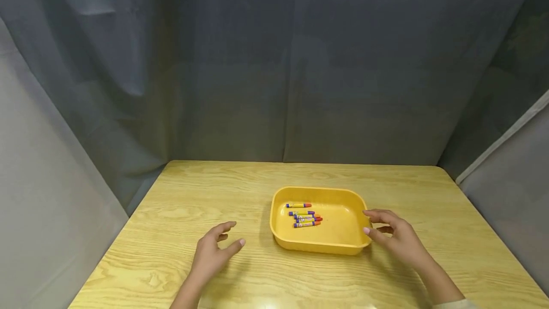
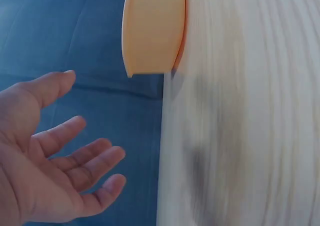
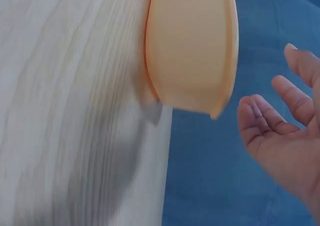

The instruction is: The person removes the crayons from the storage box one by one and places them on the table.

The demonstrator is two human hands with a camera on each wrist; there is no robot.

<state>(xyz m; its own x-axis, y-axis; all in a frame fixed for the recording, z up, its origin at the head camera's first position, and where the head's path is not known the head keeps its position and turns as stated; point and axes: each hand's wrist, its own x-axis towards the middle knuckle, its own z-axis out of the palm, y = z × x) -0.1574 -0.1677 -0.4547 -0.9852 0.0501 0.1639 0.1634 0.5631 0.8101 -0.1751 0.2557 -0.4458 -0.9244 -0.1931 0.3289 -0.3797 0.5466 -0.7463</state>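
Note:
A yellow plastic tray stands on the table, right of the middle in the head view. Several crayons with yellow-and-blue wrappers lie in its left half, most of them bunched together, with one crayon apart behind the rest. My right hand is just off the tray's right end, fingers bent loosely and holding nothing; the right wrist view has a gap between this hand and the tray. To the left of the tray, my left hand hovers above the table with spread fingers, holding nothing.
The wood-grain table reaches back to a dark grey curtain. Pale cloth panels hang along the left and right sides.

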